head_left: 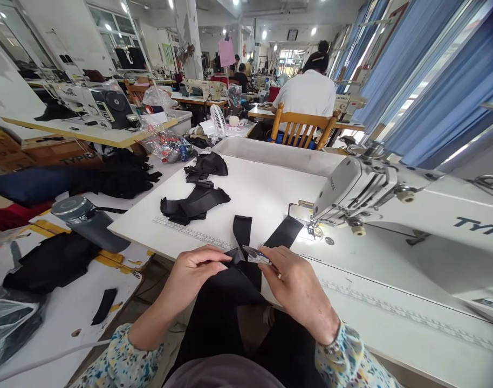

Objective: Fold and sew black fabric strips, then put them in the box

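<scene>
My left hand point(200, 268) pinches the edge of a black fabric piece point(240, 283) between thumb and fingers at the table's front edge. In my right hand point(293, 280) is a small pair of thread snips point(254, 253), its metal blades pointing left at the fabric. The blade tips are close to the held edge; whether they touch it I cannot tell. Behind the hands, a black strip point(242, 230) lies on the white table, and another black strip point(285, 230) runs up to the presser foot point(313, 230) of the sewing machine point(368, 188).
Stacks of black cut pieces point(196, 203) lie at the table's left, by a ruler marking point(190, 231). A grey bottle point(88, 221) lies on the side table at left. Ahead, a person in white point(305, 89) sits on a wooden chair point(303, 126).
</scene>
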